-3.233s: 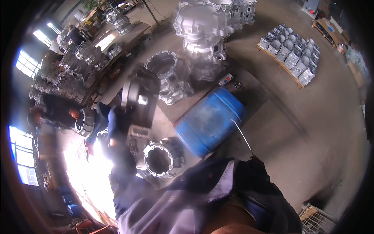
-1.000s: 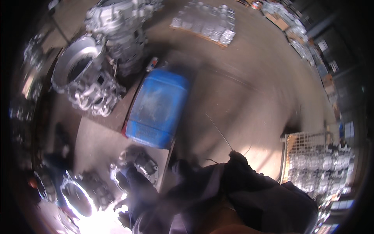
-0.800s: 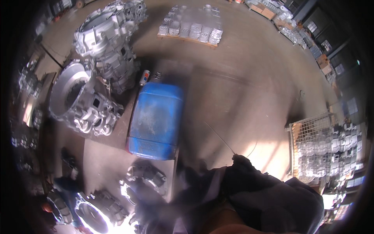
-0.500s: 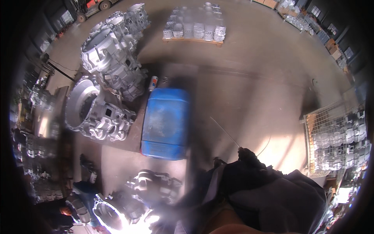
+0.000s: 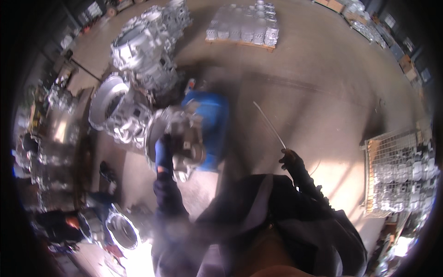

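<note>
Floor (image 5: 323, 92): bare concrete fills most of the view, sunlit at the lower right.
Castings (image 5: 138, 51): a heap of big silver metal housings lies at the upper left, near the blue drum.
Pallet (image 5: 244, 25): a flat load of small grey parts sits at the top, well apart from the hands.
Cage (image 5: 397, 175): a wire bin of metal parts stands at the right edge.
Drum (image 5: 210, 120): a blue plastic barrel lies on its side in the middle, partly hidden behind the held housing.
Housing (image 5: 177, 141): a round silver casting, blurred by motion, is lifted in front of the drum — it sits above and just right of the left fingers.
Ring (image 5: 121, 228): another round casting with an open centre lies at the lower left, near the person's left sleeve.
Left hand (image 5: 164, 154): in a blue glove, raised, fingers wrapped on the housing's left rim and gripping it.
Right hand (image 5: 290, 161): in a dark glove, fingers clenched around the lower end of a rod.
Rod (image 5: 269, 124): a thin pale stick slanting up and left from the right hand — its far end is free over the floor.
</note>
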`<state>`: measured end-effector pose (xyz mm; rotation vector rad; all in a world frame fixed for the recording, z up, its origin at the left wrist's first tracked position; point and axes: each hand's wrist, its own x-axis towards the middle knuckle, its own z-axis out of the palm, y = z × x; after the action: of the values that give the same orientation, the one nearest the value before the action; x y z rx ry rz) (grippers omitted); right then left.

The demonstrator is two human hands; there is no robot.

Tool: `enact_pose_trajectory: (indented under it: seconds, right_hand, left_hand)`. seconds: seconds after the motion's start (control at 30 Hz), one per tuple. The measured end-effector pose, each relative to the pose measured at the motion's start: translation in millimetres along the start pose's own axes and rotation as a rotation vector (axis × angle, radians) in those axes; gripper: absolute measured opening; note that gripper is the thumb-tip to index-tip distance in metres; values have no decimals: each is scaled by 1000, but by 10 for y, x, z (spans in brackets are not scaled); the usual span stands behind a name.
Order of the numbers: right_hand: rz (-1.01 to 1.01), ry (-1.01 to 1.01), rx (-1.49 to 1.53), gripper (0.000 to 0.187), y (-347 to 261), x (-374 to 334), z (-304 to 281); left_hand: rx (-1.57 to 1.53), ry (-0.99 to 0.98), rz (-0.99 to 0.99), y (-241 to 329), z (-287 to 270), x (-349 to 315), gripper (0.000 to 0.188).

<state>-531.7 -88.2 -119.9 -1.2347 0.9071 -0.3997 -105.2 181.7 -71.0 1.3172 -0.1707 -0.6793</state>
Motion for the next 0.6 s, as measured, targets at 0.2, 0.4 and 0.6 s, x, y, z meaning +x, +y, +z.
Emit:
enact_pose_trajectory:
  seconds: [0.2, 0.4, 0.6]
  right_hand:
    - [72, 8, -342, 25, -1214, -408, 277]
    - [8, -161, -720, 32, -1853, -470, 733]
    - [-311, -81, -1340, 35, -1893, 430, 1657]
  left_hand:
    - [1068, -275, 146, -396, 341, 392, 33]
    - [1505, -343, 385, -682, 360, 144, 31]
    - [1507, -221, 369, -555, 467, -55, 31]
